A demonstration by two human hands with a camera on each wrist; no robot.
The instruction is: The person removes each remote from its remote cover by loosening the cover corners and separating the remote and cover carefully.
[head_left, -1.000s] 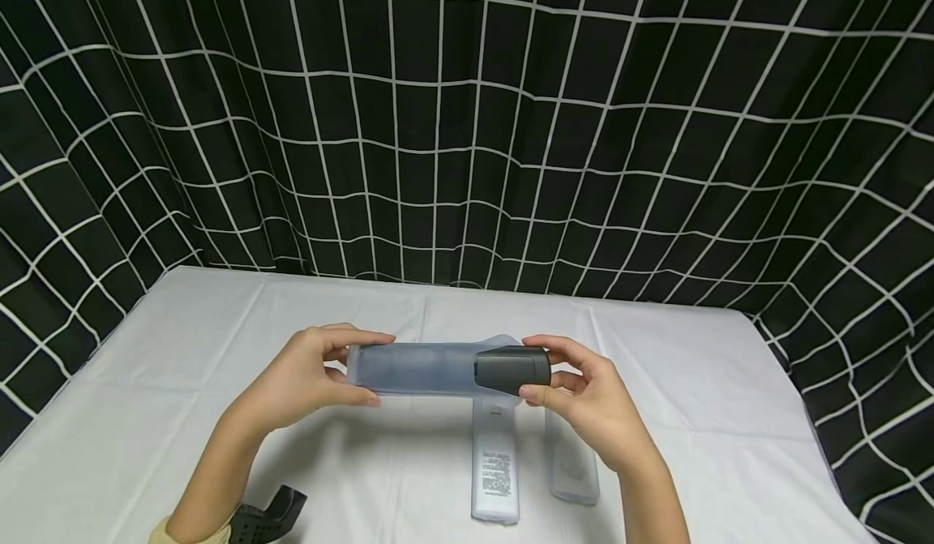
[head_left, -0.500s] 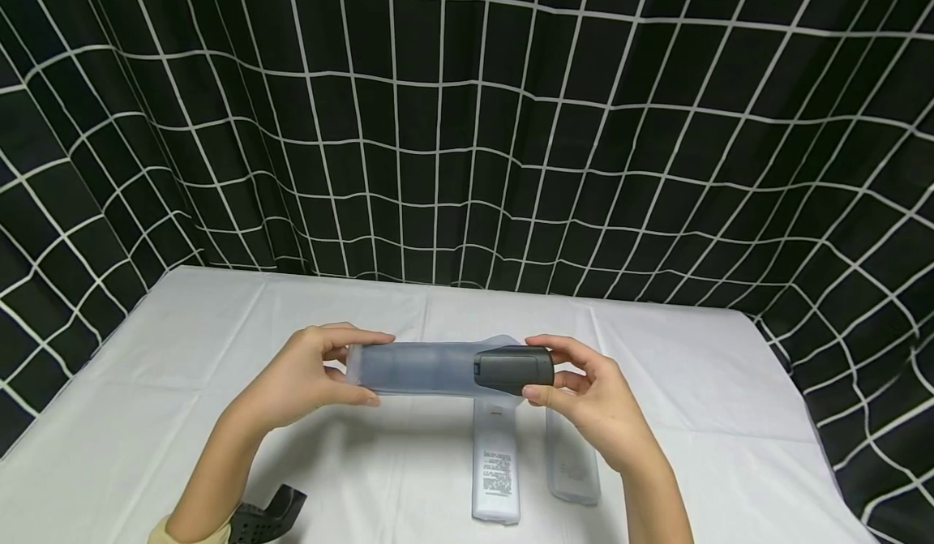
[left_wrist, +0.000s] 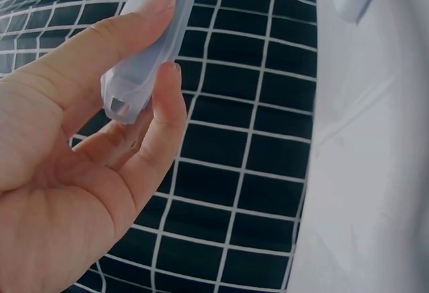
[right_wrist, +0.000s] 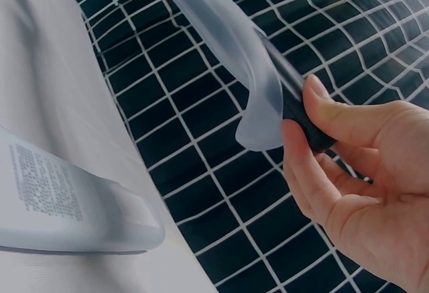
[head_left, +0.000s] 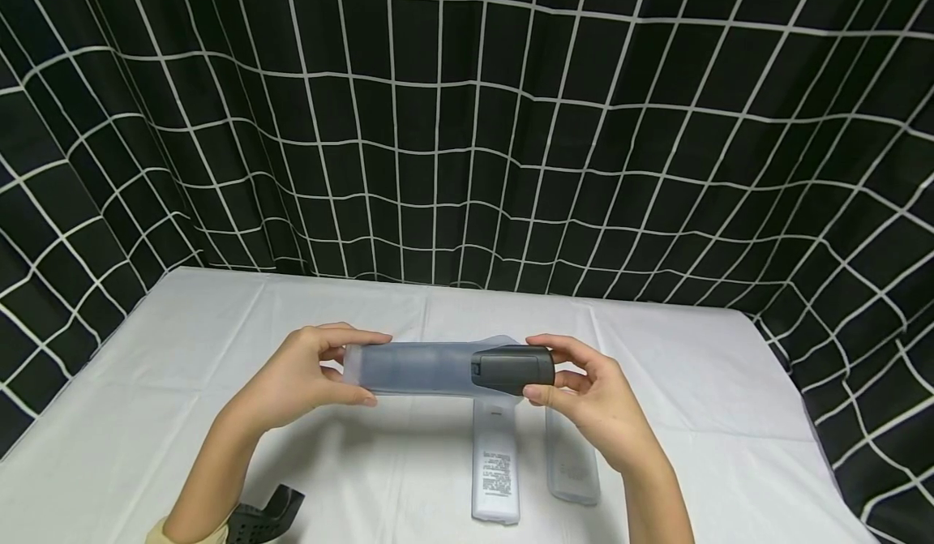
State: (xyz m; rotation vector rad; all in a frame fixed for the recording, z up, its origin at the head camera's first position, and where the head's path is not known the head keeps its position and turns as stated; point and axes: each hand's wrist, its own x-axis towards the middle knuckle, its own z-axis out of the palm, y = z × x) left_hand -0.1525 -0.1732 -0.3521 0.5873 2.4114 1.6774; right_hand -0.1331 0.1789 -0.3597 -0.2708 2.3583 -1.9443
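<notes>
A black remote control (head_left: 516,369) sticks out of a translucent silicone sleeve (head_left: 419,368), both held level above the table. My left hand (head_left: 295,378) pinches the sleeve's left end between thumb and fingers; the left wrist view shows a small square hole in that end. On the other side, my right hand (head_left: 591,402) grips the bare end of the remote with thumb and fingers. The sleeve's mouth flares around the remote in the right wrist view. Inside the sleeve, most of the remote shows only as a dark blur.
Below the held pair, a white remote in a clear sleeve (head_left: 496,471) lies on the white-covered table (head_left: 241,317), printed text upward. Beside it lies another translucent sleeve (head_left: 572,467), partly behind my right hand. A black curtain with white grid lines (head_left: 452,122) surrounds the table.
My left hand with the sleeve's end has shifted slightly left, and my right hand with the remote slightly right. The things on the table have not moved.
</notes>
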